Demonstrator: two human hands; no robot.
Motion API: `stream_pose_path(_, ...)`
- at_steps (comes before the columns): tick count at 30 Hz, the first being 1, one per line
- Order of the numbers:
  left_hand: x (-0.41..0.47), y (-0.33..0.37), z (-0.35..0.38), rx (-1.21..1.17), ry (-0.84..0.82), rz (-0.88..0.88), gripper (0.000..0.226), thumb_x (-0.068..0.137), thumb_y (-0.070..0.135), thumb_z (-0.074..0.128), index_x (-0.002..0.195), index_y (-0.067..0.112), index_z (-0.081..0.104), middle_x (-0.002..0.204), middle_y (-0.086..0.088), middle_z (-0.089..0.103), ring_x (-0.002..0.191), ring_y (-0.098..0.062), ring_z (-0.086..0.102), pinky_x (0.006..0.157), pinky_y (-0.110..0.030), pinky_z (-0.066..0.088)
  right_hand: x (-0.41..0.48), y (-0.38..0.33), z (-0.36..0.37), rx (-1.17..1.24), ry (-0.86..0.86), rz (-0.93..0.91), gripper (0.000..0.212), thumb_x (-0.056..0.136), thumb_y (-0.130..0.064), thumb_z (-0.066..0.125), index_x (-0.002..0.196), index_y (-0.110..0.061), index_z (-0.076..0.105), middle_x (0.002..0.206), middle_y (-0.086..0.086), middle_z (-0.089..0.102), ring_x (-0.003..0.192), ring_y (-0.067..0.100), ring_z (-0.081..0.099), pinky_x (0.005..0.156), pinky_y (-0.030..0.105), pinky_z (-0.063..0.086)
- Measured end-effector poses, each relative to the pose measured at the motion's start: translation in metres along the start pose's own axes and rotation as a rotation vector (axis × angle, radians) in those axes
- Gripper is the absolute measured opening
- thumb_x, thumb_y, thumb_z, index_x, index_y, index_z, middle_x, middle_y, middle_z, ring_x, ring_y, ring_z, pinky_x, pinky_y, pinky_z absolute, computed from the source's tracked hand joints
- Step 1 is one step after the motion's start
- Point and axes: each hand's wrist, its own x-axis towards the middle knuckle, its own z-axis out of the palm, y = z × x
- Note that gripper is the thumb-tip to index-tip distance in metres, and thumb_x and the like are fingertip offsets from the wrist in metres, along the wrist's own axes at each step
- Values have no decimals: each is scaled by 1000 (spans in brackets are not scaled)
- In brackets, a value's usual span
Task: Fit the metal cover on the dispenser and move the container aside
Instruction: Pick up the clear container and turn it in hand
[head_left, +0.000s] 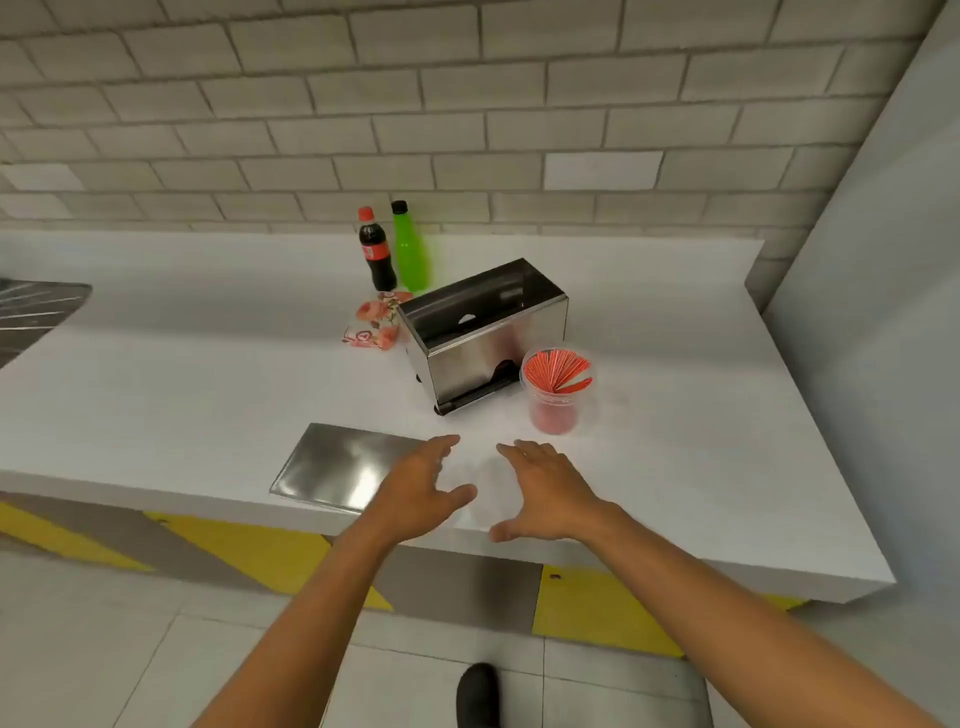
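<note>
the metal cover (332, 465) lay flat on the white counter (156, 374), close to the near edge and left of centre, its shiny face catching the light. its right end was partly hidden under the left hand (421, 486). the stainless dispenser (480, 338) stood farther back on the counter, well apart from the cover, set at an angle, its top dark. just beside its right front corner, and overlapping it in the view, stood the clear plastic container (556, 389), holding red packets fanned out at its mouth; whether the two touched could not be told.

both hands were over the counter's near edge, palms down, fingers spread and slack, gripping nothing. the left hand hovered over the cover's right end; the right hand (545, 491) was just beside it, over bare counter, in front of the container.

behind the dispenser a cola bottle (375, 252) with a red cap and a green bottle (409, 249) stood side by side near the tiled wall (467, 104). pink printed wrappers (376, 322) lay at the dispenser's left. a dark shoe (478, 693) showed on the floor below.
</note>
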Motion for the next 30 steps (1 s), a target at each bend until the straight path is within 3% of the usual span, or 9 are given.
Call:
stream_pose_path(2, 14, -4, -2, -5, -24, 2, 81, 86, 51, 80, 155, 35, 41, 155, 3, 53, 135, -19, 56, 93, -21, 42, 9, 1, 0, 11, -3, -20, 126, 68, -66, 85, 166, -23, 17, 171, 5, 23, 154, 29, 22, 123, 43, 25)
stream_pose_path(6, 42, -12, -2, -61, -88, 20, 79, 86, 49, 82, 153, 39, 42, 154, 7, 52, 127, -10, 57, 80, -4, 38, 18, -2, 1, 6, -65, -4, 125, 66, -60, 88, 165, -25, 19, 166, 3, 29, 149, 26, 29, 120, 41, 32)
stream_pose_path(9, 62, -14, -3, -64, -112, 74, 75, 87, 49, 81, 152, 39, 44, 150, 11, 54, 118, -3, 56, 80, -5, 39, 18, -4, -10, -11, -108, 25, 125, 62, -54, 92, 163, -28, 22, 159, 2, 35, 140, 25, 35, 112, 39, 40)
stream_pose_path(16, 97, -4, 11, -181, -193, 119, 73, 87, 44, 82, 150, 41, 45, 145, 10, 58, 119, -9, 61, 76, -6, 44, -19, 7, -81, 71, -217, 91, 116, 55, -59, 90, 155, -43, 34, 152, -10, 41, 135, 15, 42, 108, 36, 46)
stream_pose_path(20, 112, 10, 27, -212, -209, 126, 89, 80, 46, 88, 154, 39, 38, 146, 11, 54, 118, -7, 56, 77, -8, 45, -43, 19, -131, 230, -102, 104, 110, 52, -65, 92, 148, -51, 41, 145, -27, 46, 128, 2, 49, 102, 28, 49)
stream_pose_path(24, 120, 25, 41, -328, -170, 146, 106, 66, 55, 93, 154, 41, 34, 141, 18, 52, 125, -9, 54, 99, -34, 54, -40, 32, -165, 283, 148, 119, 102, 52, -67, 91, 141, -55, 44, 133, -29, 50, 119, -2, 51, 93, 23, 51)
stream_pose_path(27, 122, 42, 52, -416, -129, 159, 111, 59, 58, 96, 151, 45, 35, 137, 26, 52, 122, 3, 54, 97, -27, 52, -18, 46, -174, 247, 289, 134, 109, 51, -67, 90, 147, -48, 41, 135, -19, 49, 120, 6, 50, 93, 26, 49)
stream_pose_path(30, 124, 58, 65, -505, -47, 141, 112, 57, 52, 99, 149, 44, 38, 138, 24, 55, 122, 7, 55, 92, -17, 50, 12, 58, -172, 177, 292, 143, 114, 49, -67, 89, 149, -43, 41, 133, -15, 48, 118, 10, 48, 88, 26, 50)
